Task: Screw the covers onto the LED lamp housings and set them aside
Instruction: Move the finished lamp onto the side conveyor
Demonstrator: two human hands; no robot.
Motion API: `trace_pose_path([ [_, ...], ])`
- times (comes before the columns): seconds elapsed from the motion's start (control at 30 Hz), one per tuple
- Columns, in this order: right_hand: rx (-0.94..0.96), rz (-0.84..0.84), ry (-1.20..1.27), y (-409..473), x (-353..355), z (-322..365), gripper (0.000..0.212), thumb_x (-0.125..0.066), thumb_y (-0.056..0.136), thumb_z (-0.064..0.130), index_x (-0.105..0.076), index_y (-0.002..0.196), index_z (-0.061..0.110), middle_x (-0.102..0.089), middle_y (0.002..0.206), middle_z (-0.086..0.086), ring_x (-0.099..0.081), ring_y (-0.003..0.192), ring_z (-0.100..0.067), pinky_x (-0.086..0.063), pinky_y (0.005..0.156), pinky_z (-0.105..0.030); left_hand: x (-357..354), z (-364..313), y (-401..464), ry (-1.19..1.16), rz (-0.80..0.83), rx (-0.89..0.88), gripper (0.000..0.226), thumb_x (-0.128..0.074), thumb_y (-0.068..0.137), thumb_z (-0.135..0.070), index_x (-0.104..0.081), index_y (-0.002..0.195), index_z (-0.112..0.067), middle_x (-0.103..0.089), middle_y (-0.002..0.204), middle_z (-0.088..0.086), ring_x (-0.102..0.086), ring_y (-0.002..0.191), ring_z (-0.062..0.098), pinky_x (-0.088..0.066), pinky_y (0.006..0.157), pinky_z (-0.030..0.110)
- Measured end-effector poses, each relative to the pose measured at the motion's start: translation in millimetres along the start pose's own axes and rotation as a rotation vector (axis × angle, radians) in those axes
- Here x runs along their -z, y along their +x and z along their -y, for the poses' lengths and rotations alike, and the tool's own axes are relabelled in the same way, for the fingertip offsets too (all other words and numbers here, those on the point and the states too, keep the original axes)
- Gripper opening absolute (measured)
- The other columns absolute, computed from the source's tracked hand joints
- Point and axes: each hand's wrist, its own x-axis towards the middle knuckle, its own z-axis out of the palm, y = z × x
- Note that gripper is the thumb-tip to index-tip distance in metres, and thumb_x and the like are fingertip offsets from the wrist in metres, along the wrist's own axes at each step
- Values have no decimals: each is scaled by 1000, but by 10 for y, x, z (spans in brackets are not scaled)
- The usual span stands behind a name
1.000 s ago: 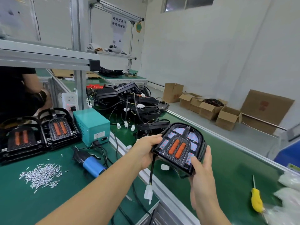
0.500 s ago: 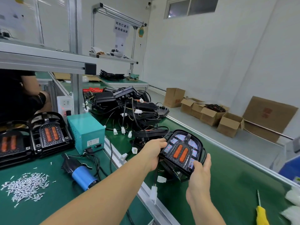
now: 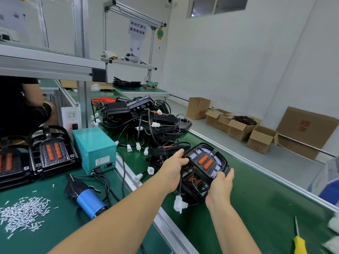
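Both hands carried the black LED lamp housing with orange lenses (image 3: 205,163) farther over the green belt (image 3: 256,198). Left hand (image 3: 174,169) gripped its far edge; right hand (image 3: 220,186) curled around its near edge.

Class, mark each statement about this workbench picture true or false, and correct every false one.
1. Both hands hold the lamp housing. True: the left hand and the right hand grip its edges.
2. The yellow-handled screwdriver is in the right hand. False: it lies on the green belt.
3. A heap of small white screws lies on the bench. True.
4. The blue electric screwdriver stands upright. False: it lies on its side.
5. The teal box sits on the floor. False: it is on the bench.
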Motion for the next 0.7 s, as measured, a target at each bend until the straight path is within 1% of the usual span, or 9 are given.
trace_pose_path([
  [0.07, 1, 0, -34, 44, -31, 24, 59, -25, 104, 13, -8, 155, 36, -16, 162, 1, -23, 145, -29, -25, 113, -50, 31, 28, -2, 188, -6, -7, 61, -38, 98, 0, -20, 151, -24, -32, 153, 6, -36, 135, 26, -32, 111, 45],
  [0.13, -6, 0, -66, 87, -61, 43, 58, -23, 105, 13, -6, 156, 35, -15, 162, 0, -23, 145, -30, -25, 112, -52, 43, 63, -31, 421, -13, -41, 68, -42, 97, -1, -13, 152, -29, -24, 156, 3, -29, 139, 24, -25, 114, 41],
  [0.23, -18, 8, -119, 141, -100, 61, 58, -23, 105, 13, -5, 156, 33, -16, 162, 0, -24, 144, -31, -25, 111, -53, 69, 153, -66, 651, -18, -155, 76, -43, 96, 1, -1, 152, -28, -5, 160, -4, -12, 145, 16, -15, 115, 34],
  [0.33, -46, 37, -181, 216, -147, 108, 59, -25, 105, 13, -1, 156, 33, -18, 161, -1, -29, 141, -33, -28, 109, -54, 122, 246, -64, 1043, -110, -326, 80, -41, 93, 2, 6, 152, -23, 7, 160, -4, -1, 146, 13, -7, 119, 37],
  [0.47, -113, 81, -261, 328, -172, 182, 67, -36, 103, 12, 1, 156, 30, -33, 153, -10, -49, 105, -31, -43, 86, -46, 164, 308, -75, 1429, -95, -446, 83, -40, 89, 4, 4, 151, -28, 16, 158, -3, 7, 146, 16, -1, 119, 43],
  [0.53, -173, 145, -265, 363, -122, 179, 65, -42, 101, 13, -7, 155, 26, -45, 141, -17, -60, 95, -32, -53, 79, -44, 193, 302, -76, 1542, -81, -465, 84, -41, 87, 3, 1, 151, -30, 19, 158, -3, 10, 146, 18, 2, 118, 45],
  [0.57, -192, 179, -276, 380, -83, 170, 60, -45, 100, 13, -15, 151, 22, -53, 130, -20, -65, 83, -31, -57, 69, -42, 207, 288, -72, 1594, -91, -465, 84, -42, 87, 2, 1, 151, -30, 19, 158, -3, 11, 146, 20, 3, 117, 46],
  [0.63, -196, 207, -345, 409, -7, 189, 48, -51, 99, 16, -26, 140, 15, -62, 106, -21, -65, 61, -28, -56, 49, -35, 229, 256, -65, 1673, -100, -440, 82, -44, 86, -2, -2, 151, -28, 17, 158, -1, 11, 146, 23, 4, 117, 47],
  [0.7, -181, 208, -392, 452, 55, 237, 46, -54, 98, 22, -28, 135, 13, -62, 98, -18, -64, 56, -27, -53, 43, -31, 240, 253, -74, 1727, -71, -392, 76, -45, 87, -6, -7, 151, -25, 15, 159, 1, 11, 146, 24, 4, 117, 48],
])
